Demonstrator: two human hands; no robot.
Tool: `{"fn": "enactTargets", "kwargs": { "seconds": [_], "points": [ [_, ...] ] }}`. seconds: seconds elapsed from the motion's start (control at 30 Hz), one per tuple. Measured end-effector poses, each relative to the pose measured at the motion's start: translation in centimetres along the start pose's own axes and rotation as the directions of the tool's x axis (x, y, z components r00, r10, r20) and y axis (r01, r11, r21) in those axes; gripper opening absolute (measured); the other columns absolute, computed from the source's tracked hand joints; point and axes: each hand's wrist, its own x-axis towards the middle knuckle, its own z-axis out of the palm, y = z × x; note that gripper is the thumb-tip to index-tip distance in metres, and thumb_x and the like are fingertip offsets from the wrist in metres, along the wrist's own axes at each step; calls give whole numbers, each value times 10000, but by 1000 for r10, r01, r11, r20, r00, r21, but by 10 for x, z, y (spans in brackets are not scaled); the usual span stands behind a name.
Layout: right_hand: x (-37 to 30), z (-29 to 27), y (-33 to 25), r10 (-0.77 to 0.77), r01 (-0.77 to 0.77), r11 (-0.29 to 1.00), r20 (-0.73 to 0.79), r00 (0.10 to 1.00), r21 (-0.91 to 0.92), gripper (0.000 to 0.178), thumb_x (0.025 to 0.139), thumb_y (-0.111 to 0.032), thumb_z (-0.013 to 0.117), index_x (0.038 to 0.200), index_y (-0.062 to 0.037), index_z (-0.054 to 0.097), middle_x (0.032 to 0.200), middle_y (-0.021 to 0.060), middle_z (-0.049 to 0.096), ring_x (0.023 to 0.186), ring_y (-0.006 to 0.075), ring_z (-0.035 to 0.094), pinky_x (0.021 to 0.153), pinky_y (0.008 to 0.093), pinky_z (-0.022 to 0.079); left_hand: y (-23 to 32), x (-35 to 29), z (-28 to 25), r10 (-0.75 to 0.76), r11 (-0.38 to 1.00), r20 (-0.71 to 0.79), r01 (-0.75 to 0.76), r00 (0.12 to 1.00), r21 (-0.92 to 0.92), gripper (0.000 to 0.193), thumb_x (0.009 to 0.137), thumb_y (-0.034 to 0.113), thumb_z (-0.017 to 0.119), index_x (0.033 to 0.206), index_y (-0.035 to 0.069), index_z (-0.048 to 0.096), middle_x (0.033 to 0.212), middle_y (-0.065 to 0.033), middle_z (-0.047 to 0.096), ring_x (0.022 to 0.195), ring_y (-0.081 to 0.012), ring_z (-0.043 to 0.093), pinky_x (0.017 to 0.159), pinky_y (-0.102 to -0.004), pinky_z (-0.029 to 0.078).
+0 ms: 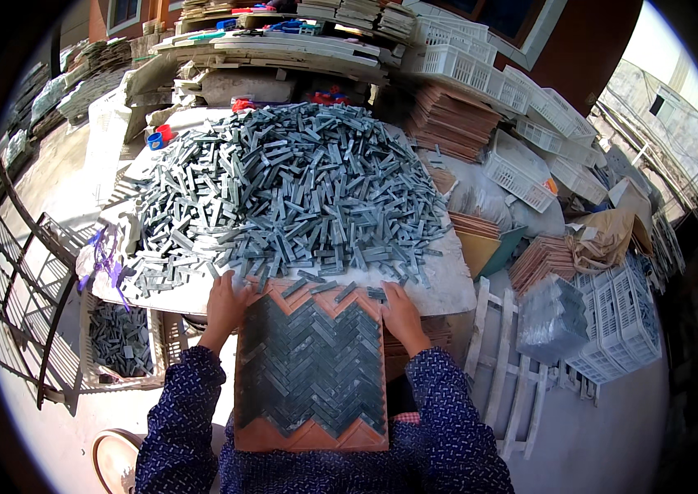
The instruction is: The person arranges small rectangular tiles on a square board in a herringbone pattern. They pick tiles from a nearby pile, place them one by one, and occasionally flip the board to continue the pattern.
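Note:
A reddish-orange tray (pixel 310 436) with zigzag end borders leans between my body and the table edge. Dark grey-green stone strips (pixel 312 362) fill it in a herringbone pattern. My left hand (pixel 228 309) grips the tray's far left corner, its fingers partly over the table. At the far right corner my right hand (pixel 403 319) is closed on the tray edge, the fingertips beside a loose strip (pixel 376 293). A few more loose strips lie along the tray's far border. Beyond it, a big heap of the same stone strips (pixel 291 181) covers the white table (pixel 448 284).
Below the table's left side stands a crate (pixel 159 346) of strips. Stacked reddish trays (pixel 452 123), white plastic crates (pixel 522 173) and a wooden pallet (pixel 501 370) crowd the right. A metal railing (pixel 32 305) is at left; a round stool (pixel 116 461) sits near my left arm.

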Motion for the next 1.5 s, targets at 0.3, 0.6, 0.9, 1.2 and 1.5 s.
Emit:
{"fn": "enactTargets", "kwargs": {
  "seconds": [0.3, 0.6, 0.9, 1.2, 1.5],
  "points": [
    [49, -5, -37, -67, 75, 994, 98, 993, -78, 460, 740, -54, 622, 1188, -96, 527, 1134, 158, 535, 957, 353, 576, 782, 402, 494, 19, 15, 20, 119, 991, -85, -123, 989, -52, 275, 715, 86, 636, 985, 60, 587, 898, -179, 550, 849, -379, 559, 721, -445, 466],
    [71, 29, -47, -356, 472, 858, 427, 831, -203, 366, 726, -64, 605, 1086, -99, 555, 960, 112, 584, 894, 316, 591, 671, 413, 487, 71, 12, 38, 257, 936, 129, -280, 958, 214, 338, 665, 324, 711, 836, 42, 635, 882, -99, 563, 956, -306, 524, 807, -465, 405],
    [75, 37, -54, -379, 452, 876, 342, 860, -167, 174, 726, -81, 584, 892, -47, 543, 850, 144, 579, 771, 333, 616, 629, 438, 501, 42, 20, 51, 330, 924, 117, -346, 937, 162, 145, 717, 184, 634, 809, 71, 636, 850, -92, 572, 879, -287, 548, 764, -476, 426],
    [101, -12, -12, 125, -38, 971, -365, 923, 235, 333, 762, -118, 680, 1060, -3, 584, 889, 136, 655, 710, 263, 650, 625, 344, 513, 34, 33, 44, 472, 872, 119, -482, 874, 84, 92, 711, 81, 582, 799, 57, 570, 821, -113, 556, 836, -329, 540, 719, -421, 447],
    [-50, -4, 92, 608, -392, 632, -114, 786, 668, 151, 843, -117, 624, 943, -4, 614, 733, 50, 640, 589, 98, 571, 519, 231, 440, 39, 49, 23, 368, 896, 142, -391, 919, 210, 622, 712, 106, 708, 1285, 110, 466, 1434, -136, 321, 1337, -352, 262, 1038, -525, 256]
  ]
}}
